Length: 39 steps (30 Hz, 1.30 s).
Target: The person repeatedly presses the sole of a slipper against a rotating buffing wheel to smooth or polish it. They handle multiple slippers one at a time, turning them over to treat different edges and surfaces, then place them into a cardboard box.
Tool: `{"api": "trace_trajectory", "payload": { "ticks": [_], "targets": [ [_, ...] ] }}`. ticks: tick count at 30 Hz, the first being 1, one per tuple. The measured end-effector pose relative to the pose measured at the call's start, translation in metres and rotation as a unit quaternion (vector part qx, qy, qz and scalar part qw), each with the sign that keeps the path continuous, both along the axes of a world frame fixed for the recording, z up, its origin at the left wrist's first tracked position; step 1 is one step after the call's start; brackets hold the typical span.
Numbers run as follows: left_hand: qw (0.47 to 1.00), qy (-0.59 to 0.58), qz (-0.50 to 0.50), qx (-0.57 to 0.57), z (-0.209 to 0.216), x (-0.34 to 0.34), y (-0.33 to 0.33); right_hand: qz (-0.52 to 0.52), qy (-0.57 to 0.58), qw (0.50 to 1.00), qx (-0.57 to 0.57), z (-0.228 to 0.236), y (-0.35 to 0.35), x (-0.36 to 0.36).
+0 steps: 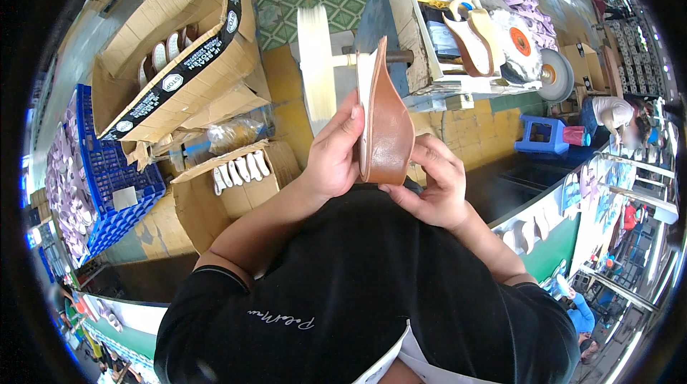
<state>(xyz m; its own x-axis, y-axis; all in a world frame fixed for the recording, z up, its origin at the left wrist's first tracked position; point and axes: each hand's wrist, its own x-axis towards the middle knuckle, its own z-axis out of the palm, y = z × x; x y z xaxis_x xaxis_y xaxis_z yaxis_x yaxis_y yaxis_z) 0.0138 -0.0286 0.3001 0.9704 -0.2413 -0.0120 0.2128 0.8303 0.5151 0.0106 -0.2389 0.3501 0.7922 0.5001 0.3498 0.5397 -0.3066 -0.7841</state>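
Observation:
A brown wedge shoe sole (392, 126) stands upright in front of my chest, its pointed end up and its thick end down. Its pale face is turned to the left. My left hand (336, 148) grips it from the left side, thumb along the pale face. My right hand (436, 180) pinches the lower right of the thick end between fingers and thumb. Just beyond the sole is a pale buffing wheel (315, 62) on a metal shaft (347, 60), which runs to the machine at the right. The sole hides part of the shaft.
At left stand a large carton (193, 76) of soles, a blue crate (118, 176), and a smaller carton (204, 201) with several white pieces. A white tray (465, 83) on the machine bears another brown sole (472, 44). A blue stool (540, 133) and a person (612, 115) are farther right.

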Motion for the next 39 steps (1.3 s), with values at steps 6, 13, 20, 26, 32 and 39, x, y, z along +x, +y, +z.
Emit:
{"api": "trace_trajectory", "payload": {
  "ticks": [6, 13, 20, 26, 32, 39],
  "targets": [
    [0.995, -0.094, -0.005, 0.015, 0.020, 0.006, 0.011, 0.005, 0.000, 0.998, 0.067, 0.007, 0.009, 0.000],
    [0.999, -0.039, 0.028, 0.005, 0.027, 0.002, 0.007, 0.017, -0.055, 0.996, 0.066, 0.016, 0.015, 0.002],
    [0.999, -0.015, 0.049, -0.004, 0.032, -0.004, 0.012, 0.027, -0.069, 0.995, 0.064, 0.018, 0.023, 0.003],
    [0.996, -0.004, 0.079, 0.026, 0.027, -0.008, 0.014, 0.024, -0.054, 0.995, 0.083, 0.017, 0.030, 0.004],
    [0.990, 0.129, -0.041, -0.026, -0.029, -0.025, 0.015, 0.038, 0.137, 0.989, -0.034, 0.006, 0.023, -0.001],
    [0.910, 0.401, -0.085, -0.068, -0.124, -0.014, 0.004, -0.040, 0.392, 0.918, -0.039, -0.084, 0.034, 0.012]
  ]
}}
